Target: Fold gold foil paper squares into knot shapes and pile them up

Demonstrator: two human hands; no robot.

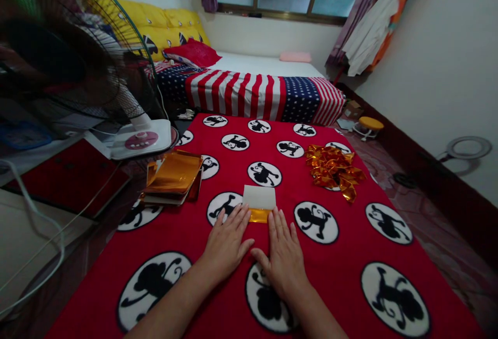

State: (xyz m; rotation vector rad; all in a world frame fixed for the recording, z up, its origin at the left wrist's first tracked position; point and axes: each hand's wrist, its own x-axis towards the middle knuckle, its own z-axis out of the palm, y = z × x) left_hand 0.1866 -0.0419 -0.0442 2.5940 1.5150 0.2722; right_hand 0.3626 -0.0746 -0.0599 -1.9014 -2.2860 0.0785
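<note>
A sheet of gold foil paper (pixel 259 197) lies white side up in the middle of the red cloth, its near edge folded over into a gold strip. My left hand (pixel 229 238) lies flat with its fingertips on the left end of that strip. On the right end rest the fingertips of my right hand (pixel 284 253), fingers stretched out. Both thumbs point inward, close to each other. To the left sits a stack of gold foil sheets (pixel 173 173). A pile of folded gold foil pieces (pixel 334 169) is over to the right.
The red cloth (pixel 249 142) with monkey prints covers the table. At the left stands a fan (pixel 142 139) beside a dark red box or folder (pixel 70 173). Beyond the table is a bed (pixel 257 95); a yellow stool (pixel 370 124) is on the floor at right.
</note>
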